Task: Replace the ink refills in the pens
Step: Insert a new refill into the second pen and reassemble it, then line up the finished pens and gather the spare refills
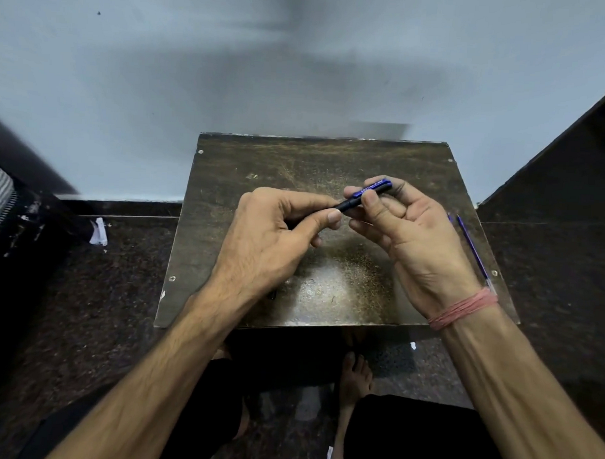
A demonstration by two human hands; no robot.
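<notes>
STEP: judged mid-swap, opening or closing the pen [358,198] held above the small table [317,161] | HANDS: left hand [273,242] pinched the black front end, right hand [410,233] pinched the blue clip end | NEXT: likely a twist or pull apart | HIDDEN: tip buried in the left fingers; thin blue refill [472,247] lay at the table's right edge, partly behind the right wrist.

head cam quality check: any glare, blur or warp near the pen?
Head view: glare patch on the worn board below the hands; pen sharp enough that its clip print shows, held by left hand and right hand; wall above is smeared with a soft dark shadow; wide-angle warp bends the frame edges and forearms; floor dim.
</notes>
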